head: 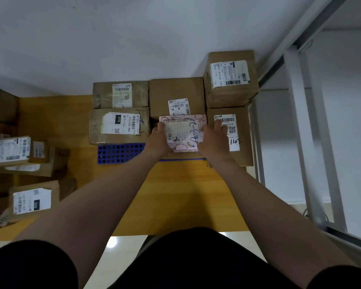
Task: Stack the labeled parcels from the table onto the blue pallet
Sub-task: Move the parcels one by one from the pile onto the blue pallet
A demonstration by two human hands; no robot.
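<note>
Boxes (119, 126) hide most of your blue pallet (121, 153). Your left hand (159, 140) and right hand (214, 140) cover the side edges of the pink parcel (183, 132). The picture's left edge crops the side pile (8, 151), and the label print is too small to read.

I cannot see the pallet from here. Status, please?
Left hand and right hand grip pink parcel. Parcel over blue pallet. Brown boxes close on both sides.

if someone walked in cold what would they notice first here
The eye goes to centre frame, where the left hand and right hand grip a pink parcel by its sides, set among brown cartons. A bare corner of the blue pallet shows just left of it. More labeled parcels sit at the far left.
</note>
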